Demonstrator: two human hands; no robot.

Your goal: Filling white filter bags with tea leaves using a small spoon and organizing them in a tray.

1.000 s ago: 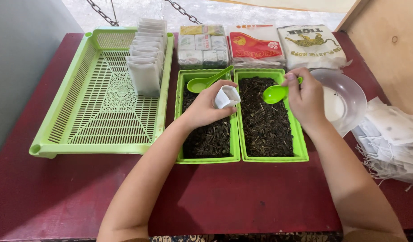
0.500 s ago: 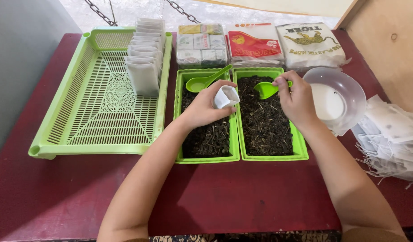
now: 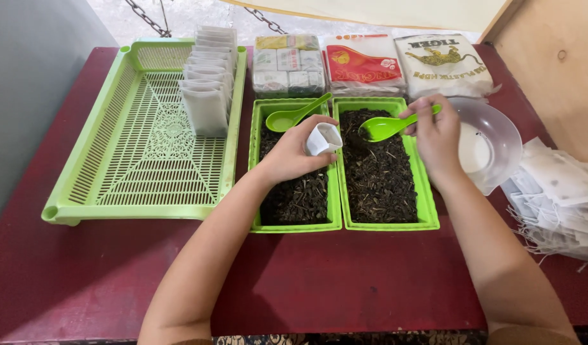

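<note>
My left hand [image 3: 293, 153] holds a small white paper pouch [image 3: 323, 138], mouth held wide, over the inner edge of the left green tray [image 3: 295, 225] of dark dried leaves. My right hand [image 3: 436, 135] grips a green plastic spoon [image 3: 384, 127] by its handle, its bowl just above the dark leaves in the right green tray [image 3: 390, 223]. The spoon's bowl is a short way right of the pouch. A second green spoon [image 3: 295, 115] lies in the far end of the left tray.
A large green mesh tray [image 3: 147, 166] at the left carries a row of filled white pouches [image 3: 208, 96]. Packets [image 3: 364, 64] lie along the back. A clear plastic bowl [image 3: 498, 144] sits right of the trays, beside a heap of empty pouches [image 3: 559, 198].
My right hand has carried the spoon leftward and down from over the bowl to just above the right tray's leaves. My left hand and the pouch have stayed put.
</note>
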